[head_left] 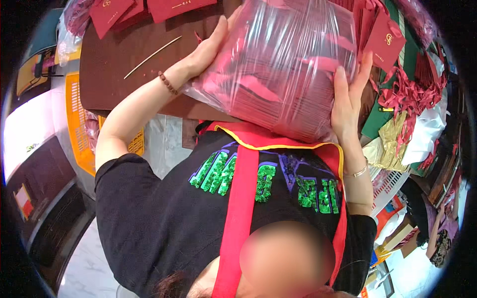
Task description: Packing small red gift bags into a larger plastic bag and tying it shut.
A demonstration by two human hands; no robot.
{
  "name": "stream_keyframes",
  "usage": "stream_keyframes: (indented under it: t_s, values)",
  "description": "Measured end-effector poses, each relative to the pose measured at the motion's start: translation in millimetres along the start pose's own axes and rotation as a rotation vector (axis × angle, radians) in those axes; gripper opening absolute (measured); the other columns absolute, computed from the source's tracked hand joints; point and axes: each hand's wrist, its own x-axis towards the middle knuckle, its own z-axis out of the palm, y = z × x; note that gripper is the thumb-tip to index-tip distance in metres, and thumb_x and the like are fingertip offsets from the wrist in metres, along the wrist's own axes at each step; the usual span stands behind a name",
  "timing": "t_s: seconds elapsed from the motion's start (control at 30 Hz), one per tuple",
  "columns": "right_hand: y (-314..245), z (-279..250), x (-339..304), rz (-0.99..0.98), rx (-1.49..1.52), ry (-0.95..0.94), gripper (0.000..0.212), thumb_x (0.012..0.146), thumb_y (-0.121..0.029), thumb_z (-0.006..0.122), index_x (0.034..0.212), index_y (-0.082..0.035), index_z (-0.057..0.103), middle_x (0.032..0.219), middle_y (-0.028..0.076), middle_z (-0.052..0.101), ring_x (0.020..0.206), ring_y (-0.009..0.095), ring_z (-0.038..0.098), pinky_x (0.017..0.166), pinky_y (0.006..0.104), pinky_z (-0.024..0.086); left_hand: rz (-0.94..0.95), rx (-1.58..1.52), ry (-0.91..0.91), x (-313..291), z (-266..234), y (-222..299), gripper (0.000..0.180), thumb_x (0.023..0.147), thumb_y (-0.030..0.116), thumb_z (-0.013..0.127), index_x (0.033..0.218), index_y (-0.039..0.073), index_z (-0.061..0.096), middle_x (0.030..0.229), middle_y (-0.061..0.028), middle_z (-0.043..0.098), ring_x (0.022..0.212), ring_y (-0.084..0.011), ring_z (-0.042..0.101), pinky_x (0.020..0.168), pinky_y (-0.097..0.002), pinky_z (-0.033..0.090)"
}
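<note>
1 thin stick (153,57) lies on the brown table (107,82), 1 orange crate (74,107) by its left edge.

The top of my plastic bag (293,64) is cut by the upper edge, and shine on it hides part of the red stack (258,97) inside. Red cards (181,7) are also cut there. My face (287,260) is blurred.

Scene brightly lit; clear plastic wrap (293,54) streaked with white glare; pale floor (37,119) washed out at left. Straight edges bowed toward the rim, corners blackened by the fisheye. Oval patch (287,263) blurred at lower centre.
</note>
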Motion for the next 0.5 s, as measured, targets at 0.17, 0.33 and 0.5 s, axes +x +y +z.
stream_keyframes:
  t_s: [0.17, 0.33, 0.5]
  values:
    - [-3, -3, -8, 0.003, -0.026, -0.104, 0.062, 0.09, -0.023, 0.039, 0.137, 0.003, 0.008, 0.144, 0.017, 0.009, 0.133, 0.025, 0.008, 0.107, 0.0323, 0.009, 0.082, -0.004, -0.126, -1, -1, -39, 0.059, 0.095, 0.033, 0.027, 0.14, 0.009, -0.002, 0.146, -0.0067, -0.002, 0.134, -0.0161, 0.0, 0.108, -0.0284, 0.007]
    - [12, 0, -6, -0.067, -0.035, -0.134, 0.059, 0.092, -0.023, 0.035, 0.137, 0.003, 0.006, 0.144, 0.017, 0.006, 0.133, 0.025, 0.006, 0.107, 0.0329, 0.009, -0.096, -0.473, -0.046, -4, 37, -32, 0.062, 0.094, 0.037, 0.029, 0.14, 0.009, -0.002, 0.143, -0.0111, 0.013, 0.129, -0.0247, 0.021, 0.106, -0.036, 0.017]
    - [4, 0, 0, -0.006, 0.081, -0.147, 0.06, 0.093, -0.025, 0.035, 0.138, 0.0, 0.004, 0.145, 0.014, 0.003, 0.133, 0.023, 0.006, 0.106, 0.0325, 0.01, -0.112, 0.105, 0.047, 5, 22, -19, 0.08, 0.084, 0.063, 0.019, 0.138, 0.005, 0.012, 0.141, -0.0149, 0.02, 0.128, -0.0267, 0.024, 0.104, -0.038, 0.02]
